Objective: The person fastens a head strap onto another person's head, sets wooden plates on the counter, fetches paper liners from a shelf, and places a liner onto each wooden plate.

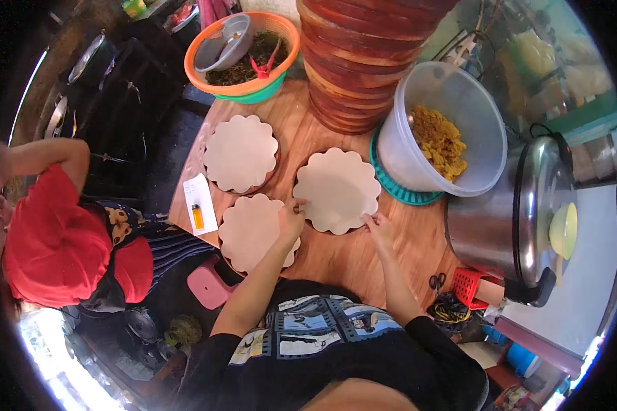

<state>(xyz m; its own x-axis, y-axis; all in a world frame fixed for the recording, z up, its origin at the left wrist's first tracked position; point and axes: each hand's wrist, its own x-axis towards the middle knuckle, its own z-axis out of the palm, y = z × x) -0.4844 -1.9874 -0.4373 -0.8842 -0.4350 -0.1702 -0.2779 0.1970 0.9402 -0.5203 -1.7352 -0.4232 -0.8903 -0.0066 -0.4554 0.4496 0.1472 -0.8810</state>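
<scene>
A pale scalloped paper liner (339, 190) lies on a round brown plate in the middle of the wooden table. My left hand (292, 220) pinches its left edge, and my right hand (380, 231) grips the lower right edge between thumb and fingers. Two more plates carry the same kind of paper: one liner (240, 153) at the upper left, another liner (253, 234) just under my left forearm. The brown rims show only in slivers beneath the scallops.
Behind stands a tall stack of reddish-brown plates (363, 61). A clear tub (480, 123) of yellow food sits on a green tray (397, 185), beside a large steel rice cooker (490, 212). An orange lighter (198, 218) lies on white paper. A person in red (62, 240) is at left.
</scene>
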